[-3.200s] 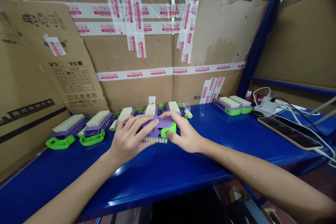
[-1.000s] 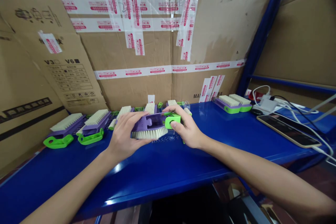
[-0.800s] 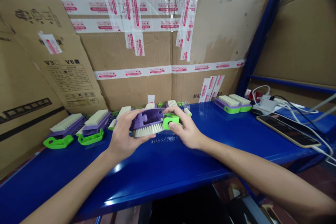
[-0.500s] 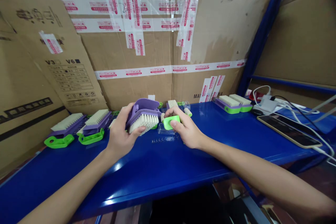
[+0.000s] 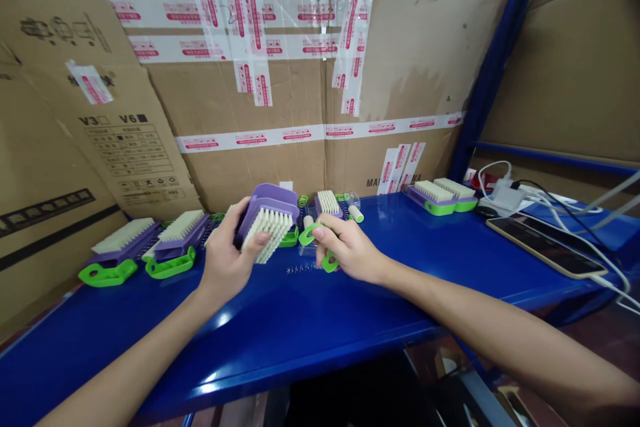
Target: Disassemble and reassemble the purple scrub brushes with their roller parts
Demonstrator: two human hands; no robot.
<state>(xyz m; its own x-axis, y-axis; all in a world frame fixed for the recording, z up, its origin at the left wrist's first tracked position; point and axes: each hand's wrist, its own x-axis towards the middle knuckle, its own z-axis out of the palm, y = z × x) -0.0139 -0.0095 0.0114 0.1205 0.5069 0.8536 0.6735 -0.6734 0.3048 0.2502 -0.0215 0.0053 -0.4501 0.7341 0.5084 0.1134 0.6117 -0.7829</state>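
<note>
My left hand (image 5: 227, 250) grips a purple scrub brush (image 5: 270, 203), its cream bristles tilted toward me and the thumb pressed on them. Just right of it, my right hand (image 5: 353, 247) pinches a bright green plastic handle piece (image 5: 307, 235), whose other end shows below the fingers. The two held parts are apart. Small springs (image 5: 300, 269) lie on the blue table under the hands. Behind the right hand sit another purple brush (image 5: 329, 203), a clear plastic tray (image 5: 306, 250) and a white roller with green ends (image 5: 356, 213).
At the left stand two purple brushes (image 5: 123, 237) with green handle pieces (image 5: 170, 265) at their fronts. Two finished-looking brushes (image 5: 440, 195) rest at the back right. A phone (image 5: 547, 247), a charger (image 5: 500, 197) and cables occupy the right end. Cardboard (image 5: 250, 93) walls the blue table (image 5: 300, 333).
The green piece in my right hand has turned, so its narrow side and both ends now show. My left hand has tipped the brush, bringing its bristles more toward me.
</note>
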